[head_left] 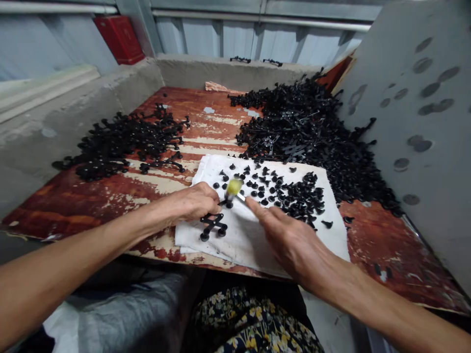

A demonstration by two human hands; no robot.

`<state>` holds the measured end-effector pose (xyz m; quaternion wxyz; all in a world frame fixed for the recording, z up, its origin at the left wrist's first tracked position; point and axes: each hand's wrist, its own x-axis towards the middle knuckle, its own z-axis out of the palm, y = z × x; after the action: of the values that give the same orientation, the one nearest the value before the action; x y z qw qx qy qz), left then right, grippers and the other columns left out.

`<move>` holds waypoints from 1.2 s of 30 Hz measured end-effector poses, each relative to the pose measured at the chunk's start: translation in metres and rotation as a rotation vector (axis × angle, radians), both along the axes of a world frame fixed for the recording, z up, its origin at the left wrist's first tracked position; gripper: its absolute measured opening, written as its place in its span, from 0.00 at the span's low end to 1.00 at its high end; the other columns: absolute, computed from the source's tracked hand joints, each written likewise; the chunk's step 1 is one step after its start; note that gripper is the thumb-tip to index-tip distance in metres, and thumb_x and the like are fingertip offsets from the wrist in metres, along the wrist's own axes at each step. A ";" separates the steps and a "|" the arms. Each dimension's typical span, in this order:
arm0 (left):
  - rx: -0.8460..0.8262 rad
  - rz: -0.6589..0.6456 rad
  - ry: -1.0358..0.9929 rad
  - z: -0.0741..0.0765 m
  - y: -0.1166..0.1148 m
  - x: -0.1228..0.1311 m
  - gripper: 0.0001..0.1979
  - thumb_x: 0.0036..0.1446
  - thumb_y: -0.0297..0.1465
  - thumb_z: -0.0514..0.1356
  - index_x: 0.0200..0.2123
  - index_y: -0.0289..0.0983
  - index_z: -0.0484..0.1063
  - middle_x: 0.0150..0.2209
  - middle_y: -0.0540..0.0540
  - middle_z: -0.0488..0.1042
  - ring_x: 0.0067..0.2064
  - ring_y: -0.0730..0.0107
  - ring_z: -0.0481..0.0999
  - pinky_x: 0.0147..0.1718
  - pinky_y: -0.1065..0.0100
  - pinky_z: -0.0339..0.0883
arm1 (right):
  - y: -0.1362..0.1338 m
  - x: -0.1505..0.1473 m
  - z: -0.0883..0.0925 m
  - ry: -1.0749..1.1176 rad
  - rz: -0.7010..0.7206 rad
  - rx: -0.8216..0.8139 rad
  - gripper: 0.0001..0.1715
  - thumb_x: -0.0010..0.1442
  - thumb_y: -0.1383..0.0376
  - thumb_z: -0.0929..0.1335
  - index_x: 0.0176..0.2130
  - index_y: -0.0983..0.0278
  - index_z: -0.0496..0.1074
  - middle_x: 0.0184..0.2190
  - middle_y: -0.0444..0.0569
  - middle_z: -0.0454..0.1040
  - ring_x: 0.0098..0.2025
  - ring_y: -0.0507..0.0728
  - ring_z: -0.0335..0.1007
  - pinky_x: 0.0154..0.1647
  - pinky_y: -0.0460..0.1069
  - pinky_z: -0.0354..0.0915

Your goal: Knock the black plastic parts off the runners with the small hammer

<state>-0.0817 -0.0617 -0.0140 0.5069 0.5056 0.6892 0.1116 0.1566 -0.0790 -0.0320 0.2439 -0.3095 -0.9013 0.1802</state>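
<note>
- Gripping a yellow-headed hammer [234, 187] in the right hand [289, 235], fingers wrapped round the handle with the forefinger laid toward the head (blurred, so impossible to tell whether touching or just above the small black piece [229, 205] beneath).
- Pinching a black linked part [213, 224] in the left hand [200, 201], with fingers closed and the near end jutting out over the left side of the white cloth [253, 250].
- Could bruise a left fingertip, being so near the hammer head; likeliest cause, a swing slightly off line.
- Might also tip or skid the small black piece under a glancing blow, with only soft folded fabric as a base.
- Looks like hard, smooth plastic in the linked part, with slim crossing arms and rounded feet (judged by sheen alone).
- Strewn across the far half of the cloth with loose black pieces [305, 198], round-based and narrow-stemmed; could scatter if jolted.
- Piled farther out on a flaking red board [371, 240] into a left heap [125, 139] and a bigger, tangled right heap [294, 130].
- Edged by rough grey concrete [198, 73] and a flat, spotted panel [386, 113].
</note>
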 end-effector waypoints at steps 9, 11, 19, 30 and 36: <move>-0.039 0.038 -0.027 0.000 -0.004 -0.002 0.08 0.42 0.25 0.59 0.14 0.35 0.65 0.13 0.53 0.61 0.14 0.82 0.52 0.15 0.74 0.41 | 0.002 0.001 -0.005 -0.051 -0.004 0.020 0.41 0.58 0.78 0.59 0.68 0.64 0.54 0.35 0.52 0.73 0.24 0.53 0.66 0.26 0.48 0.69; -0.039 0.041 -0.021 -0.001 -0.005 -0.002 0.08 0.42 0.24 0.59 0.14 0.35 0.65 0.13 0.54 0.60 0.14 0.82 0.51 0.14 0.74 0.40 | 0.002 0.001 -0.007 -0.029 0.022 0.007 0.42 0.57 0.79 0.58 0.69 0.62 0.52 0.37 0.53 0.74 0.28 0.54 0.69 0.29 0.49 0.71; -0.017 0.097 -0.066 0.002 -0.009 0.004 0.08 0.42 0.24 0.58 0.14 0.35 0.66 0.15 0.52 0.63 0.16 0.81 0.55 0.16 0.74 0.44 | -0.005 0.000 -0.008 -0.048 -0.016 -0.061 0.44 0.57 0.77 0.58 0.70 0.61 0.50 0.39 0.54 0.74 0.28 0.55 0.69 0.31 0.52 0.72; 0.123 -0.300 -0.068 0.000 -0.020 0.007 0.10 0.48 0.36 0.56 0.20 0.37 0.65 0.17 0.53 0.61 0.20 0.76 0.57 0.20 0.71 0.47 | 0.017 -0.025 0.016 0.160 -0.118 -0.506 0.11 0.61 0.59 0.65 0.38 0.65 0.69 0.26 0.43 0.67 0.27 0.52 0.61 0.26 0.47 0.60; 0.313 -0.207 -0.009 0.009 -0.035 0.011 0.14 0.52 0.42 0.57 0.31 0.37 0.71 0.23 0.52 0.66 0.25 0.73 0.63 0.24 0.72 0.53 | 0.010 -0.027 0.007 0.343 -0.126 -0.852 0.11 0.57 0.57 0.66 0.30 0.62 0.65 0.20 0.38 0.60 0.20 0.48 0.52 0.18 0.44 0.51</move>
<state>-0.0709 -0.0968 -0.0050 0.4340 0.6461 0.6053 0.1668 0.1299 -0.0690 -0.0253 0.2508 -0.4022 -0.6729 0.5679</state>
